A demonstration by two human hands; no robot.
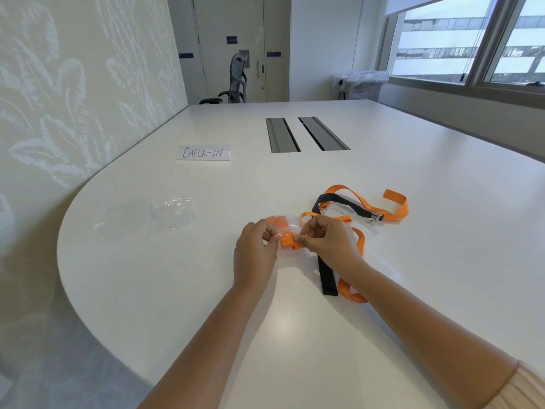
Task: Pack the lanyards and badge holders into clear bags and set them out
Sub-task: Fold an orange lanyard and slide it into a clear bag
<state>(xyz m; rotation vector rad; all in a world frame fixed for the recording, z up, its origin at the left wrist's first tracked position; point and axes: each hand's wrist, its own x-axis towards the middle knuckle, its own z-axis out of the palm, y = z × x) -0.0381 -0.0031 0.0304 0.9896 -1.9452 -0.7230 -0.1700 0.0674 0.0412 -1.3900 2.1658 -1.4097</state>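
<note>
From the head camera I look down on a white table (177, 276). My left hand (255, 255) and right hand (327, 243) meet near the middle of it, each with fingertips pinched on the edge of a small clear bag (287, 231) that holds a folded orange lanyard (287, 242); part of the orange fold shows past the left fingers. Just beyond the right hand I see a loose orange lanyard (395, 208) and a black lanyard (345, 202) with metal clips, tangled over a clear badge holder (368, 228). More black and orange strap trails toward me under the right wrist. Well to the left lie spare clear bags (147, 215), flat on the table. Farther back stands a paper sign reading CHECK-IN (203, 152), with two grey cable hatches (303, 134) to its right.
</note>
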